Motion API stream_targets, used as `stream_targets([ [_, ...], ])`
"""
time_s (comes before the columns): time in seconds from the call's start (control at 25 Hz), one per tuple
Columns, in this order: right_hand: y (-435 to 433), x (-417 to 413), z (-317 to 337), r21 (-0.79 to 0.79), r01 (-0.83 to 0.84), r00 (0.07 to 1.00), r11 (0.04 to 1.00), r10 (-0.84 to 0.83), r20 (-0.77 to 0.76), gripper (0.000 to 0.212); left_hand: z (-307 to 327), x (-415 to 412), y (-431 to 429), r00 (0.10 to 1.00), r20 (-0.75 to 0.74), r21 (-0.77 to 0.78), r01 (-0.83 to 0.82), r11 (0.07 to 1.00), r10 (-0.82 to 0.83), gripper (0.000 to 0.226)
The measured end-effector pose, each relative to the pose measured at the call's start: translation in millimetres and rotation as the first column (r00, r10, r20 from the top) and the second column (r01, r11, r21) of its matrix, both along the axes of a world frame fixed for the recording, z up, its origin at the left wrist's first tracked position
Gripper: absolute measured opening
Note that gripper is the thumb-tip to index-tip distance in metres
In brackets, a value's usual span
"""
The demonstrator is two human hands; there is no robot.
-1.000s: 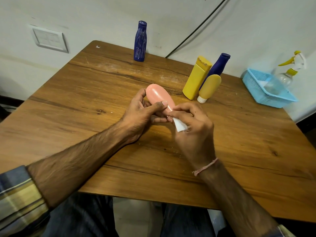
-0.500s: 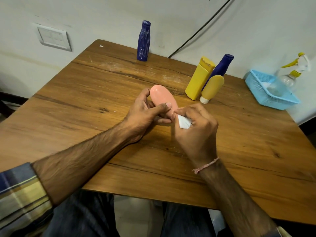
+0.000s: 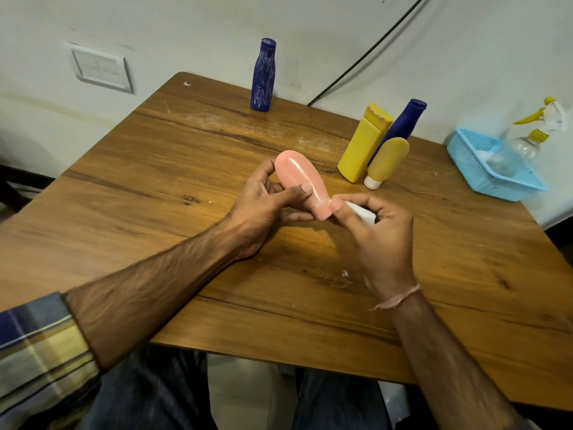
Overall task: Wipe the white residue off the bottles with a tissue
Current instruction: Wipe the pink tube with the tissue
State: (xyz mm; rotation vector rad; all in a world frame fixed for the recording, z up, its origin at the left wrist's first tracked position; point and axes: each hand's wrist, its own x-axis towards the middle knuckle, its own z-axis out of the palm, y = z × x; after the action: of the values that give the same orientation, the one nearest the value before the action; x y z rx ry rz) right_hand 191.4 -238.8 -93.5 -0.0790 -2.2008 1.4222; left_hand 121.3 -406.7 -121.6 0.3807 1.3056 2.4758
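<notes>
Hands, both occupied, held low over the middle of the wooden table (image 3: 155, 197).

Item: left hand (image 3: 263, 200). It grips the pink bottle (image 3: 297, 175), thumb laid across the upper side near the neck, fingers curled underneath.

Item: pink bottle. Held tilted just above the table, rounded base pointing away from the person, capped end pointing towards the right hand. Glossy surface with a light streak along its length.

Item: right hand (image 3: 378, 240). It pinches a folded white tissue (image 3: 362, 214) between thumb and curled fingers; the thumb tip touches the cap end of the pink bottle. A pale thread (image 3: 400, 299) circles the wrist.

Item: tall blue bottle (image 3: 263, 76). Upright at the far edge, well apart from the rest, covered in white streaks.

Item: group of three, far right of centre. Yellow bottle (image 3: 361, 144), leaning, white marks on its cap; dark blue bottle (image 3: 403, 122) just behind it; mustard tube (image 3: 387, 159) standing on its white cap, touching the yellow bottle.

Item: light blue basket (image 3: 483, 178). At the right edge, containing a clear spray bottle (image 3: 527, 141) with yellow trigger.

Item: table surface. White smears near the far edge and a faint mark near the right wrist.

Item: wall. Switch plate (image 3: 100, 69) at left, black cable (image 3: 372, 48) running diagonally.

Item: plaid sleeve (image 3: 40, 342) on the left arm.
</notes>
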Motion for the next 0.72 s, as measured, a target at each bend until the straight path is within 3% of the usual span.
stream_targets([
  [0.04, 1, 5, -2, 0.296, -0.008, 0.992, 0.955, 0.046, -0.121, 0.011, 0, 0, 1, 1.0, 0.016, 0.011, -0.003, 1.0, 0.003, 0.06],
  [0.08, 3, 6, -4, 0.482, 0.0, 0.975, 0.876, 0.107, -0.195, 0.016, 0, 0, 0, 1.0, 0.021, 0.017, 0.0, 1.0, 0.0, 0.06],
  [0.12, 3, 5, -5, 0.548, 0.025, 0.969, 0.836, 0.115, -0.22, 0.017, 1, 0, 0, 1.0, 0.016, 0.017, 0.007, 1.0, -0.008, 0.06],
  [0.2, 0, 2, -5, 0.4, 0.1, 0.986, 0.911, -0.035, -0.166, 0.015, 2, 1, 0, 1.0, -0.001, -0.002, 0.023, 1.0, -0.023, 0.064],
  [0.24, -1, -1, -3, 0.196, 0.106, 0.992, 0.975, -0.09, -0.091, 0.012, 3, 2, 0, 1.0, -0.005, -0.014, 0.027, 1.0, -0.027, 0.066],
  [0.32, -2, -5, 1, -0.12, 0.127, 0.991, 0.985, -0.133, -0.036, 0.008, 4, 3, 0, 1.0, 0.001, -0.02, 0.029, 0.999, -0.029, 0.07],
  [0.36, -3, -6, 3, -0.113, 0.137, 0.987, 0.984, -0.146, -0.073, 0.008, 4, 3, 1, 1.0, 0.005, -0.016, 0.025, 1.0, -0.025, 0.07],
  [0.48, -11, -2, 3, 0.208, 0.165, 0.965, 0.964, -0.114, -0.234, 0.015, 2, 1, 1, 1.0, -0.008, -0.02, 0.019, 1.0, -0.02, 0.066],
  [0.6, -16, 5, -12, 0.585, 0.192, 0.927, 0.788, 0.051, -0.372, 0.023, 1, 0, 0, 1.0, 0.03, -0.021, 0.005, 1.0, -0.005, 0.061],
  [0.72, -7, 10, -19, 0.73, 0.127, 0.896, 0.671, 0.238, -0.375, 0.029, -1, -2, 1, 0.999, 0.047, -0.061, -0.016, 0.998, 0.019, 0.053],
])
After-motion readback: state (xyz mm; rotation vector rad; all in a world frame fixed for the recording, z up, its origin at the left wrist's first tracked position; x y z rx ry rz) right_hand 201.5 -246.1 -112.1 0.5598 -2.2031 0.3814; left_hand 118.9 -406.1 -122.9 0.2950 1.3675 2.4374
